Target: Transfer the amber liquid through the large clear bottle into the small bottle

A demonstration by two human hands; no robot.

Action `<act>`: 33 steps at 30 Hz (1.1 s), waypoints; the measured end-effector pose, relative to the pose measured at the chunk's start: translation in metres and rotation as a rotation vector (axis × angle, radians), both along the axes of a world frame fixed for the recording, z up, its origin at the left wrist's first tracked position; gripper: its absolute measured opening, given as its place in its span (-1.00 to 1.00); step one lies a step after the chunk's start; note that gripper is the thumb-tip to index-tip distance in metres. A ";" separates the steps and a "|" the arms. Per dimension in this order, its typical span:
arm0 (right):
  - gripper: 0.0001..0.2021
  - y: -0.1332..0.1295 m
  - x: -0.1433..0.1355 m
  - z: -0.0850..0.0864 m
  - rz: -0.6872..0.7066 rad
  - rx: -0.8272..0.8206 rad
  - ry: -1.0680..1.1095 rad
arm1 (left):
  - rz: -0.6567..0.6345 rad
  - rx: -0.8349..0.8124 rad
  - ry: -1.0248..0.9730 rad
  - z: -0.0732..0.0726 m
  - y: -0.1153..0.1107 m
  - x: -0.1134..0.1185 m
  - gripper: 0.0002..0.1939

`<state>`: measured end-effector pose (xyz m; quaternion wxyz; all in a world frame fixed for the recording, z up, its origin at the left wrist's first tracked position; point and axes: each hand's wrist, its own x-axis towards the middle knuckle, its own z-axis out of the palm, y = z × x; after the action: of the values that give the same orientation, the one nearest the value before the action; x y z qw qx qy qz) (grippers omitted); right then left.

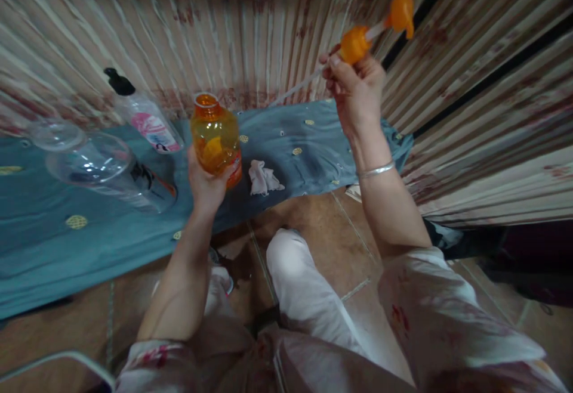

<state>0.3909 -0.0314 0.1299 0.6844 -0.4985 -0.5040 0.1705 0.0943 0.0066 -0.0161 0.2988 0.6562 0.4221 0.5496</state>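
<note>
My left hand [206, 181] is wrapped round the lower part of an orange see-through bottle [217, 124], whose neck is uncovered. The bottle stands at the blue cloth, and whether it rests on it I cannot tell. Higher up and to the right, my right hand [353, 86] grips an orange pump top [356, 44] just below its collar. The pump's long pale tube slants down to the left, outside the bottle. A crumpled whitish cloth or tissue [264, 178] lies right of the bottle.
Left of my left hand stand a clear pump bottle [152, 124] with a black head and a large clear plastic jar [105, 163]. A blue patterned cloth [40, 262] covers the surface under them. Pleated curtains [250, 29] hang behind, and floor tiles [322, 220] show below.
</note>
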 end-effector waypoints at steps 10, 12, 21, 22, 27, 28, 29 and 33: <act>-0.84 0.005 -0.010 0.045 0.155 0.143 0.345 | -0.002 -0.198 -0.102 0.005 -0.010 0.014 -0.22; -0.83 0.008 -0.009 0.051 0.202 0.138 0.314 | 0.003 -0.230 -0.100 0.006 -0.010 0.014 -0.21; -0.75 0.009 -0.013 0.066 0.291 0.028 0.112 | -0.024 -0.269 -0.092 0.007 -0.011 0.008 -0.24; -0.74 0.008 -0.013 0.067 0.290 0.026 0.116 | -0.029 -0.274 -0.092 0.008 -0.011 0.008 -0.23; -0.71 0.005 -0.025 0.073 0.301 -0.016 0.121 | -0.056 -0.300 -0.063 0.013 -0.014 0.007 -0.23; -0.70 0.005 -0.031 0.073 0.304 -0.041 0.104 | -0.063 -0.305 -0.065 0.013 -0.014 0.007 -0.23; -0.69 0.007 -0.038 0.072 0.308 -0.069 0.080 | -0.071 -0.306 -0.071 0.013 -0.014 0.008 -0.24; -0.65 0.017 -0.073 0.061 0.370 -0.167 0.016 | -0.102 -0.286 -0.106 0.011 -0.015 0.009 -0.26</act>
<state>0.3179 -0.0147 0.1907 0.6014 -0.4511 -0.5658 0.3386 0.1034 -0.0086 -0.0049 0.4385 0.5978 0.4455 0.5019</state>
